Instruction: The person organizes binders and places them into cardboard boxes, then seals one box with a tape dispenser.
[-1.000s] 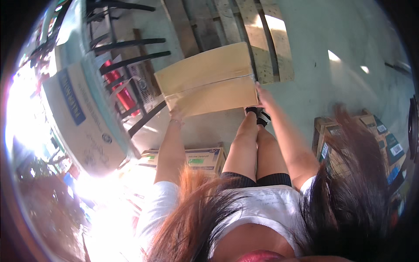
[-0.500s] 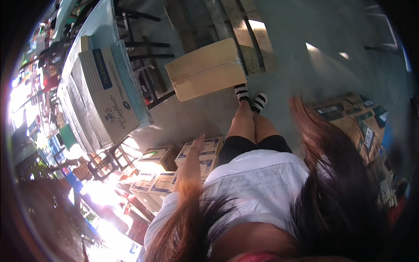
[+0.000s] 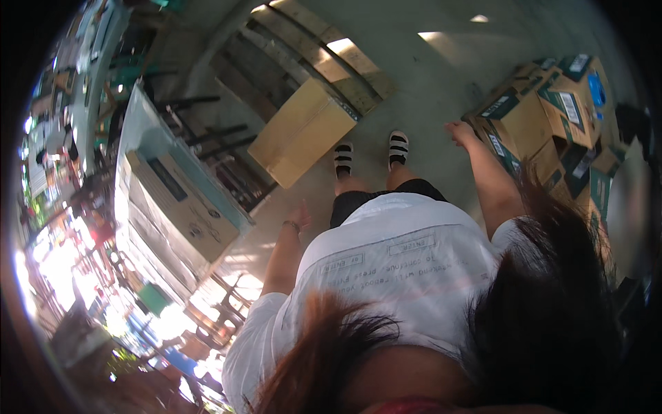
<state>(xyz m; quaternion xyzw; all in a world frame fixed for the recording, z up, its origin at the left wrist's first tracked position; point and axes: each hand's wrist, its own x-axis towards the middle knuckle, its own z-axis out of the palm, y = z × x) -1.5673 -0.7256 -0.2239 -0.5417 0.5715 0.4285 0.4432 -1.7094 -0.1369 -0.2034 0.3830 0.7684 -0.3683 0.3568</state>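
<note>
My left hand hangs low at my left side, its fingers stretched out and holding nothing. Nearest to it is a plain brown carton, closed, ahead of my feet at the edge of a wooden pallet. Out to the right, my right hand is empty, with its fingers loosely apart. It is close to a pile of brown and green cartons; whether it touches them I cannot tell.
On the left, a large printed carton lies on a light blue table. Dark metal legs stick out between that table and the pallet. A blue item sits on the right-hand pile. My sandalled feet stand on the grey floor.
My view has turned, bringing the right-hand pile closer and taking the stacked cartons near my left hand out of sight. My right hand has come into view. My feet are farther apart.
</note>
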